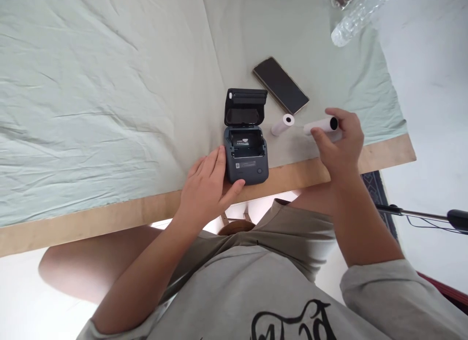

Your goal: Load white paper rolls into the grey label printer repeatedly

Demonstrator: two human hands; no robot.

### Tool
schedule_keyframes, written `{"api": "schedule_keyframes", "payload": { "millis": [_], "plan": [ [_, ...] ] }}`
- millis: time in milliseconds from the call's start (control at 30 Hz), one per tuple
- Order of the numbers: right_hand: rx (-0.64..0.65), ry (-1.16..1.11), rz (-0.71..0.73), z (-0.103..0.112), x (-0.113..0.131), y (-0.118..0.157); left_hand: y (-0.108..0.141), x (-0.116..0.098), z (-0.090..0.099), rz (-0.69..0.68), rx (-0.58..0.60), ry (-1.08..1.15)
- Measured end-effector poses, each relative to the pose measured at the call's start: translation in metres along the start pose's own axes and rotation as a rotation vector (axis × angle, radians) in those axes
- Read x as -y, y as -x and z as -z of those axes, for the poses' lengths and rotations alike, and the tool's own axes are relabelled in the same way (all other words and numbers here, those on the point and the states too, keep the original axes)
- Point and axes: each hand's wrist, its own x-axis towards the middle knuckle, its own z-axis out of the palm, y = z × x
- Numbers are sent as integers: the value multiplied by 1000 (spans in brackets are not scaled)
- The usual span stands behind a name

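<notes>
A small dark printer (247, 169) sits near the table's front edge with its lid (244, 108) raised and its paper bay exposed. My left hand (206, 186) rests against the printer's left side and front corner, fingers spread, holding nothing. To the right, my right hand (340, 138) grips a white roll (317, 126) with a dark end between thumb and fingers, just above the cloth. Between the printer and that roll, a second white paper roll (281, 125) with a hollow core stands on the cloth.
Behind the rolls lies a phone (281, 85) with a dark screen. Clear plastic bottles (353, 23) are at the back right. A pale green cloth (109, 96) covers the table, leaving its wooden front edge (146, 212) bare. A thin black rod (420, 213) shows at right.
</notes>
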Motion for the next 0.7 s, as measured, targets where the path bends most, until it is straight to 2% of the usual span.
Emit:
{"api": "schedule_keyframes", "payload": {
  "millis": [133, 233, 400, 467, 533, 700],
  "plan": [
    [-61, -253, 49, -5, 32, 14, 0, -1, -1, 19, 3, 11],
    [-26, -375, 143, -14, 63, 20, 0, -2, 0, 29, 12, 14],
    [282, -212, 403, -31, 103, 7, -1, -4, 3, 42, 32, 14],
    [405, -122, 419, -38, 110, 1, -1, -5, 3, 46, 45, 22],
    [472, -68, 404, -44, 112, -3, 0, -4, 3, 47, 49, 29],
    [392, -136, 399, -51, 110, -2, 0, -3, 3, 30, 40, 37]
  ]
}}
